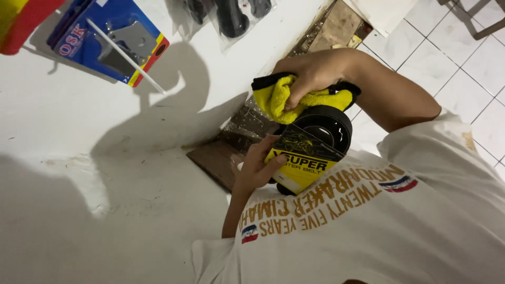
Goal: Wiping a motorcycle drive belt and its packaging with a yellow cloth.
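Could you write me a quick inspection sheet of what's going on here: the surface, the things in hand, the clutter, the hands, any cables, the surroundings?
Surface: white wall, scuffed, with shadows.
Job's things: coiled black belt in a yellow-and-black card sleeve; yellow cloth pressed on its top.
Clutter: blue blister pack on a white peg; clear bags of black parts.
Hands: left hand grips the sleeve; right hand clutches the cloth.
Cables: nothing seen.
Surroundings: white floor tiles; brown board low by the wall.
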